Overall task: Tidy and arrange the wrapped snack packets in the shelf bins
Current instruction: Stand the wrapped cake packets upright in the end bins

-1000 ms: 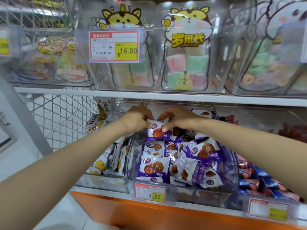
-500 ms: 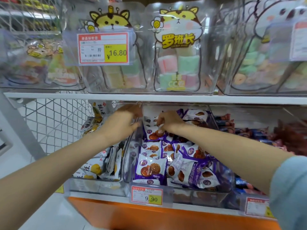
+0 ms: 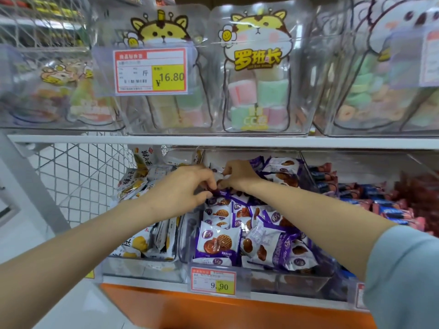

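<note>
Shop shelving fills the view: a white metal shelf [image 3: 213,140] carries clear plastic bins of pastel marshmallow sweets [image 3: 259,96] with a red-and-yellow price card reading 16.80 [image 3: 150,71]. Below it, at 6 o'clock, sits a clear plastic shelf bin [image 3: 187,236] of purple-and-white wrapped biscuit packets [image 3: 217,243], fronted by a price card reading 9.90 [image 3: 213,281].

A second ago both hands held one packet upright in the middle of this bin. Half a second ago the left hand had let go and drifted to the bin's left wall. Now the two hands meet again, deeper in, at the bin's 12 o'clock end under the shelf edge. The right hand [image 3: 238,174] has its fingers curled and pinches the top of a purple packet [image 3: 219,191]. The left hand [image 3: 183,188] is curled too, fingertips against the right hand's. Whether it grips the packet or only touches it cannot be told.

This suggests the packet is being seated at the rear of the left-hand row. That row stands fairly neat, while the packets toward 3 o'clock in the bin lie jumbled, so tidying looks partly done.

Most of the held packet is hidden behind the knuckles. White-and-yellow snack packets [image 3: 142,243] fill the bin at 9 o'clock. Red and blue wrapped bars [image 3: 389,205] at 3 o'clock are blurred. A pale blue sleeve [image 3: 403,269] is cut off at 4 o'clock.
</note>
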Demonstrator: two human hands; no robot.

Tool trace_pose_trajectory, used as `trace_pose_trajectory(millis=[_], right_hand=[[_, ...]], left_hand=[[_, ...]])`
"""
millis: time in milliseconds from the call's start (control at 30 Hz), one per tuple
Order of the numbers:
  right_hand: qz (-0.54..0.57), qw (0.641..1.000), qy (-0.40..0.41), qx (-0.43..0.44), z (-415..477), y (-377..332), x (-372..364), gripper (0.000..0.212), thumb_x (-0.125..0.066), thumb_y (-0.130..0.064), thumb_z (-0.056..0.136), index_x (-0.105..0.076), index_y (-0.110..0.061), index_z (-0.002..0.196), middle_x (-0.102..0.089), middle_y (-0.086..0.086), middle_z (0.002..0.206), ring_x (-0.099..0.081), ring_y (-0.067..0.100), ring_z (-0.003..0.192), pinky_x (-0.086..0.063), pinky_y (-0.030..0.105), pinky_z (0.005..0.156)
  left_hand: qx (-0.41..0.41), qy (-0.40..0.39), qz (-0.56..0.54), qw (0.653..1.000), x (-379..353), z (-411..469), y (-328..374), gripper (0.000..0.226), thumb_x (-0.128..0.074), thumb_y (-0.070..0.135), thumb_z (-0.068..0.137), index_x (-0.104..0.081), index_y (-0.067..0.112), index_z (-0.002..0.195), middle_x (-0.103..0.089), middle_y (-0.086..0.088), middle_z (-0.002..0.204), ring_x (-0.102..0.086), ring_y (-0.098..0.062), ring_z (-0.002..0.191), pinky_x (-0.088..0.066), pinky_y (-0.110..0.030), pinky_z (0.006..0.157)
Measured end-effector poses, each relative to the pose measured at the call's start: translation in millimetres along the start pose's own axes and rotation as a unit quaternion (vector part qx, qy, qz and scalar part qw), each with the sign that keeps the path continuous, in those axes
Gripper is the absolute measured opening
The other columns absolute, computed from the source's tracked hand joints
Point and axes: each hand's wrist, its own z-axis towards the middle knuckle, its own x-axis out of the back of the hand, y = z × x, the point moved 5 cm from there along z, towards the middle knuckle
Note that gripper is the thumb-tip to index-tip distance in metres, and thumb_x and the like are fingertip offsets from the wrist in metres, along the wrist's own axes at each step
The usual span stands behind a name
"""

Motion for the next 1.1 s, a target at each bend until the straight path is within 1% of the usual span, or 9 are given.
trace_pose_trajectory(millis=[100,167,267,367,600,700,867,1033,1100], right_hand=[[-0.092,0.995,-0.038,0.011,0,-6,-9,0.028,-0.074,-0.015,0.076,-0.046,-0.014,0.08,-0.05,0.002,0.095,-0.046,0.017,0.086,-0.035,0.023,0.06],[-0.118,0.992,-0.049,0.019,0,-8,-11,0.03,-0.073,-0.015,0.078,-0.044,-0.015,0.076,-0.05,0.005,0.097,-0.046,0.018,0.085,-0.034,0.024,0.06],[-0.135,0.99,-0.05,0.013,-5,-10,-3,0.033,-0.076,-0.019,0.078,-0.054,-0.008,0.101,-0.057,0.009,0.106,-0.054,0.023,0.096,-0.044,0.03,0.075],[-0.147,0.989,-0.016,0.029,-14,-15,11,0.039,-0.073,-0.018,0.081,-0.053,-0.009,0.114,-0.055,0.01,0.117,-0.055,0.024,0.101,-0.047,0.031,0.081],[-0.137,0.985,0.028,0.099,-60,-21,65,0.02,-0.054,-0.021,0.093,-0.058,-0.02,0.112,-0.059,-0.002,0.107,-0.056,0.016,0.094,-0.048,0.027,0.077],[-0.137,0.986,0.026,0.094,-80,-16,87,0.017,-0.048,-0.023,0.096,-0.059,-0.026,0.108,-0.054,-0.01,0.096,-0.055,0.013,0.089,-0.043,0.022,0.066],[-0.156,0.983,0.055,0.084,-89,2,108,0.018,-0.045,-0.023,0.097,-0.06,-0.027,0.107,-0.05,-0.014,0.092,-0.045,-0.001,0.072,-0.033,0.003,0.053],[-0.196,0.979,0.038,0.051,-83,27,119,0.022,-0.047,-0.023,0.096,-0.056,-0.028,0.115,-0.058,-0.004,0.124,-0.05,0.01,0.093,-0.033,0.012,0.059],[-0.169,0.985,0.009,0.039,-78,38,122,0.025,-0.051,-0.02,0.094,-0.055,-0.027,0.118,-0.054,-0.003,0.131,-0.052,0.014,0.108,-0.037,0.019,0.073]], left_hand=[[-0.01,-0.078,-0.022,0.997,-9,1,8,0.015,-0.064,0.018,0.086,-0.062,0.019,0.101,-0.057,0.011,0.096,-0.05,0.005,0.078,-0.035,-0.002,0.073],[-0.013,-0.169,-0.02,0.985,-22,1,14,0.021,-0.066,0.021,0.086,-0.06,0.018,0.106,-0.061,0.007,0.104,-0.055,-0.001,0.087,-0.043,-0.013,0.081],[-0.007,-0.282,0.047,0.958,-44,-1,16,0.039,-0.068,0.032,0.083,-0.055,0.018,0.118,-0.06,0.002,0.116,-0.055,-0.014,0.104,-0.046,-0.031,0.091],[0.007,-0.33,0.105,0.938,-61,-2,13,0.055,-0.068,0.039,0.082,-0.047,0.02,0.129,-0.056,-0.002,0.125,-0.053,-0.021,0.11,-0.045,-0.033,0.087],[-0.012,-0.338,0.133,0.932,-64,5,25,0.045,-0.065,0.039,0.084,-0.054,0.018,0.122,-0.056,0.002,0.111,-0.048,-0.013,0.095,-0.034,-0.026,0.075],[0.009,-0.276,0.14,0.951,-48,23,20,0.043,-0.065,0.037,0.084,-0.054,0.018,0.121,-0.049,0.008,0.098,-0.045,-0.01,0.089,-0.036,-0.024,0.075],[0.049,-0.229,0.211,0.949,-44,60,-3,0.044,-0.064,0.036,0.086,-0.055,0.016,0.124,-0.059,-0.003,0.119,-0.057,-0.021,0.102,-0.047,-0.03,0.082],[0.035,-0.197,0.324,0.925,-65,75,-8,0.031,-0.063,0.027,0.087,-0.057,0.011,0.114,-0.062,-0.003,0.109,-0.057,-0.024,0.105,-0.038,-0.037,0.095],[0.011,-0.156,0.335,0.929,-65,75,-4,0.037,-0.063,0.015,0.085,-0.05,0.012,0.121,-0.06,-0.005,0.109,-0.054,-0.026,0.107,-0.035,-0.037,0.095]])
